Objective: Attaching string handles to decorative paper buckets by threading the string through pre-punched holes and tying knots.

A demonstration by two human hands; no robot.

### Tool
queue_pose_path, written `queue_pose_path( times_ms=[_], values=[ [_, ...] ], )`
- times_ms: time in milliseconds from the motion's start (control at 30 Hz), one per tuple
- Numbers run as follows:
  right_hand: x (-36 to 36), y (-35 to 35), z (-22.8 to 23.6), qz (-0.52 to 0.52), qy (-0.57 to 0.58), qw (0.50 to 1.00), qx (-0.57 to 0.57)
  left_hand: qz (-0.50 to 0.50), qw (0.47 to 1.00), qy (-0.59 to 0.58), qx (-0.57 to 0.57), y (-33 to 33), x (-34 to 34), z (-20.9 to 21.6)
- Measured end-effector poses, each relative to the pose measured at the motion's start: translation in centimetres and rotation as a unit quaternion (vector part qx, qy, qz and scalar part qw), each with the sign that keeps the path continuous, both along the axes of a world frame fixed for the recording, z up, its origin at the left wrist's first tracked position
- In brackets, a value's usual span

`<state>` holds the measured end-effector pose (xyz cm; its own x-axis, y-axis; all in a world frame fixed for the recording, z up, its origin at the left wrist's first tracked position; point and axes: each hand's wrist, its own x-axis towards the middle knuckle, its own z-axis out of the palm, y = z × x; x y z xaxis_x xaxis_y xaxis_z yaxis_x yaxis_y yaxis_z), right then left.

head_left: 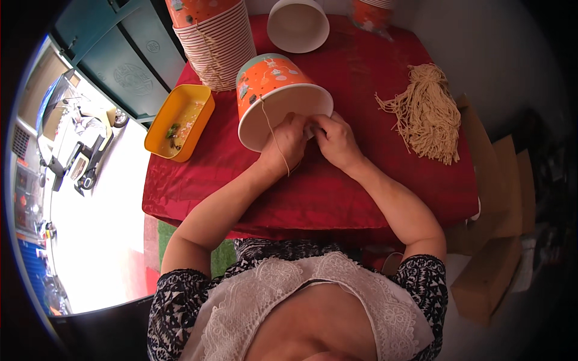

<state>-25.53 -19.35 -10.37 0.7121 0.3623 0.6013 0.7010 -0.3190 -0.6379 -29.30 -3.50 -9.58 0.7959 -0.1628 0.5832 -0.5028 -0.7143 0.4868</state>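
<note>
An orange patterned paper bucket [274, 78] lies on its side on the table, its white open mouth toward me. From a hole near its rim a tan cord [270, 125] hangs down across the back of my left hand [285, 143]. My left hand is closed in a pinch at the mouth's lower right. Right beside it, my right hand [337, 139] is closed too, thumb and fingertips meeting those of the left. A small pale bit shows between the fingertips, too hidden to name.
A tall stack of paper buckets [220, 48] stands at the back left, near a yellow tray [195, 132] holding small bits. A white bucket [298, 27] lies behind. At right lies a bundle of tan cords [428, 114]; cardboard boxes [500, 198] stand beyond the red tablecloth [373, 180].
</note>
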Motion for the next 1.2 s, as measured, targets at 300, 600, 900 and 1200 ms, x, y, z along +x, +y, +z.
queue_pose_path(
  times_ms=[300,600,900,1200],
  values=[
    [-0.1,-0.2,0.3,-0.005,-0.014,1.000,-0.024,0.023,0.999,0.003,0.034,0.1,0.1,-0.3],
    [0.0,-0.5,1.5,0.059,-0.005,0.998,-0.009,-0.012,1.000,0.001,0.003,0.5,0.2,-0.1],
    [-0.3,-1.1,2.1,0.062,0.051,0.995,-0.065,-0.020,0.998,0.046,-0.030,0.5,-0.6,0.9],
    [-0.4,-1.2,2.0,0.076,0.047,0.993,-0.074,-0.036,0.990,0.092,-0.095,1.3,-0.4,1.0]
  ],
)
